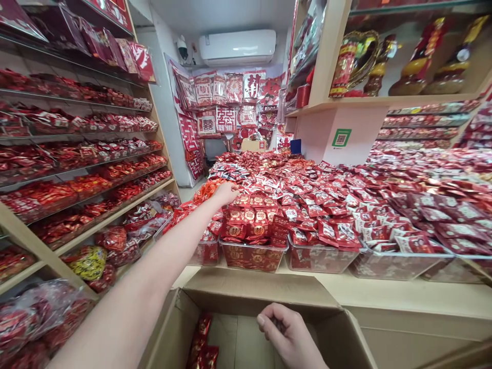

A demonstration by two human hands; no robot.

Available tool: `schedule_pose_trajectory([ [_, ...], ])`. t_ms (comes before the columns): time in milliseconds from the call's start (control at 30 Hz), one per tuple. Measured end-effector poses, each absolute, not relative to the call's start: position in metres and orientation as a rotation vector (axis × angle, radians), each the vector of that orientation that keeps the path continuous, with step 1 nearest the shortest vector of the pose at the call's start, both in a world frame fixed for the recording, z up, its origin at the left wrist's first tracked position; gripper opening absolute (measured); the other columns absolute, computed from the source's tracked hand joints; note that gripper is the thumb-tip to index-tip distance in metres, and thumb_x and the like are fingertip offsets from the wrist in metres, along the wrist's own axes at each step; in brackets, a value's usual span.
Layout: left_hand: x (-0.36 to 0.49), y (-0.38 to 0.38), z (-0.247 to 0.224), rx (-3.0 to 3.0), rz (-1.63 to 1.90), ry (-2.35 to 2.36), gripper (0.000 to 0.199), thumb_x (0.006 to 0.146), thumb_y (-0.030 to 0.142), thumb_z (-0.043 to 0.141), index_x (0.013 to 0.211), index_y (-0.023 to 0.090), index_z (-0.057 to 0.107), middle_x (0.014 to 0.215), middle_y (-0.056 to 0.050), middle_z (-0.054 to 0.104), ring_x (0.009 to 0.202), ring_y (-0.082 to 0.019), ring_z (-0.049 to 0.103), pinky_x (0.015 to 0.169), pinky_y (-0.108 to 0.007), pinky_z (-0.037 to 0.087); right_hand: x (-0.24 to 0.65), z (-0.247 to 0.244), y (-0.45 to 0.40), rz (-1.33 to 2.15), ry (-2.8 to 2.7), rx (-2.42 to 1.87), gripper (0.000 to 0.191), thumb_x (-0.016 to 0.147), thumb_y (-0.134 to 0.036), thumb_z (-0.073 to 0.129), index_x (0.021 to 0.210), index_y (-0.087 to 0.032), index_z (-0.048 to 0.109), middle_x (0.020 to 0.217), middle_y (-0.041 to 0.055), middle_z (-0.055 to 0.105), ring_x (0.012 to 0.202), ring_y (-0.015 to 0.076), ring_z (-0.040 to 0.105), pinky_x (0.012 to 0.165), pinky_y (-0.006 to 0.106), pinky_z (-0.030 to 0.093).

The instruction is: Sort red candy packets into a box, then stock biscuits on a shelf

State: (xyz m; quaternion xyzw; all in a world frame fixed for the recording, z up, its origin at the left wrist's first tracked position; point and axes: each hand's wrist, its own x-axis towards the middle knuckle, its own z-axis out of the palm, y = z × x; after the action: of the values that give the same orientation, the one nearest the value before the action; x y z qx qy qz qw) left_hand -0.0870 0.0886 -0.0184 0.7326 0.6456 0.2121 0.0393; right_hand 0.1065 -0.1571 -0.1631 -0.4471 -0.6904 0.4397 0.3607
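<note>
My left hand (226, 193) is stretched far forward over the heaped red packets, its fingers curled downward; whatever they grip is hidden. Just below it, small red packets with gold round prints (253, 215) stand in rows in a clear plastic bin (253, 256). Over the open cardboard box (246, 287) hovers my right hand (288, 333), loosely closed, with no packet showing in it. A few shiny red packets (202, 343) lie inside the box at its left side.
More clear bins (323, 259) heaped with red packets line the wooden counter (395, 294) to the right. Shelves (84, 166) of packets rise on the left. A display cabinet (407, 100) with bottles overhangs the right side, above a pillar bearing a QR code sign (341, 138).
</note>
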Motion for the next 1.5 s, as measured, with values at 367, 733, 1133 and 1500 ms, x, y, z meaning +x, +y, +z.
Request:
schedule_pose_trajectory([
  [367,-0.118,0.005,-0.023,2.390,0.561,1.554,0.032,0.070,0.039,0.052,0.091,0.019,0.064,0.080,-0.001,0.064,0.072,-0.013,0.056,0.064,-0.019,0.039,0.104,-0.163,-0.160,1.044,-1.870,-1.112,0.028,0.079,-0.035,0.044,0.063,-0.016,0.056,0.057,-0.0004,0.048,0.053,0.0103,0.040,0.050,0.020,0.032],
  [733,-0.076,0.002,-0.041,2.917,0.263,1.311,0.021,0.063,0.033,0.063,0.078,0.018,0.066,0.077,-0.006,0.056,0.077,-0.019,0.050,0.068,-0.027,0.036,0.105,-0.167,-0.160,1.017,-1.902,-1.139,0.026,0.079,-0.033,0.045,0.064,-0.016,0.057,0.056,-0.0009,0.050,0.052,0.0099,0.041,0.049,0.020,0.032],
  [1133,-0.087,-0.010,-0.039,2.732,0.538,1.410,0.015,0.067,0.028,0.060,0.077,0.018,0.063,0.075,-0.002,0.059,0.071,-0.015,0.053,0.064,-0.024,0.039,0.106,-0.166,-0.160,1.013,-1.919,-1.107,0.026,0.078,-0.034,0.046,0.063,-0.017,0.057,0.057,0.0001,0.053,0.053,0.0110,0.044,0.049,0.021,0.033],
  [1500,-0.025,-0.118,-0.086,1.468,0.982,0.965,0.035,0.057,0.023,0.071,0.089,0.017,0.058,0.066,0.001,0.060,0.058,-0.009,0.054,0.057,-0.022,0.046,0.121,-0.147,-0.144,1.227,-1.205,-0.879,0.031,0.070,-0.042,0.057,0.089,-0.017,0.055,0.071,0.0021,0.058,0.058,0.0116,0.052,0.053,0.025,0.045],
])
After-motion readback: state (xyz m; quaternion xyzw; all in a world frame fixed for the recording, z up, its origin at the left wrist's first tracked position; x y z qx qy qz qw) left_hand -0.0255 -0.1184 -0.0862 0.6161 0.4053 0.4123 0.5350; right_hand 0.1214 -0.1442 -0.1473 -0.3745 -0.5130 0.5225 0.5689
